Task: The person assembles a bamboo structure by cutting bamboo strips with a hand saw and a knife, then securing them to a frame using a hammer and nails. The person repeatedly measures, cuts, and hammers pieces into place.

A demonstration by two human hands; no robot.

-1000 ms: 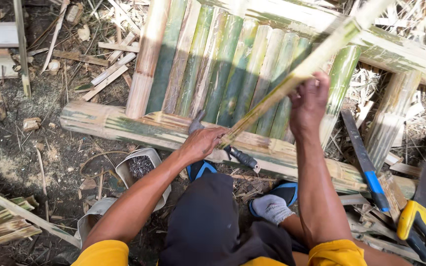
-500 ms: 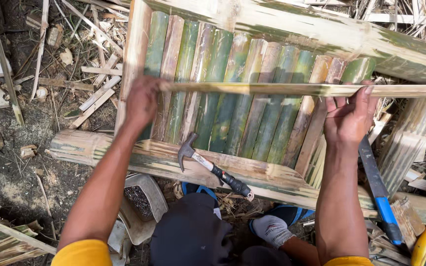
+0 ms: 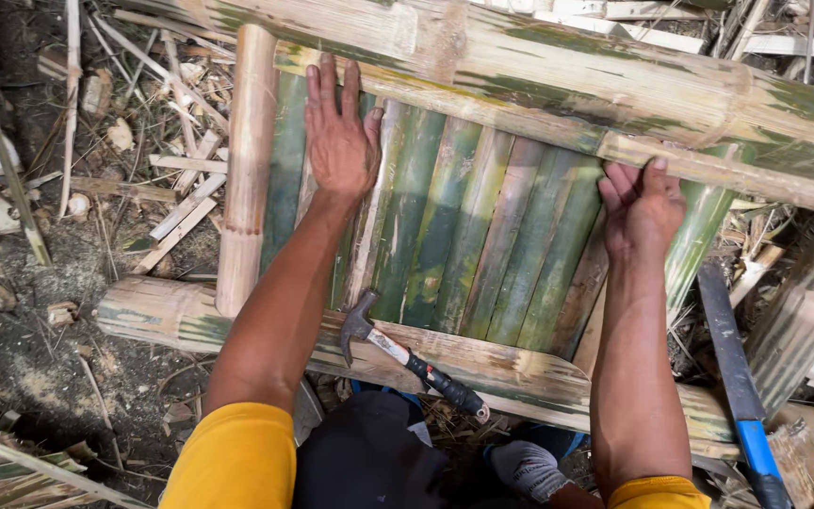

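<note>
Head view: we look down on a panel of green bamboo slats [image 3: 482,226] framed by thick bamboo poles.
Left hand [image 3: 339,132]: we press it flat, fingers spread, on the slats; a thin split bamboo strip [image 3: 520,118] lies at its fingertips, at 12 o'clock.
Right hand [image 3: 643,209]: our fingers curl against the same strip's lower edge, at 12 o'clock of the palm.
Strip: it runs across the slat tops, just under the upper pole [image 3: 614,66].
Hammer [image 3: 412,363]: it rests on the lower pole [image 3: 492,363], at 6 o'clock of the left hand, untouched.
Cut off: a blue-handled blade [image 3: 737,377] at 5 o'clock of the right hand, its end leaving the view.
Labels: we make out none.
</note>
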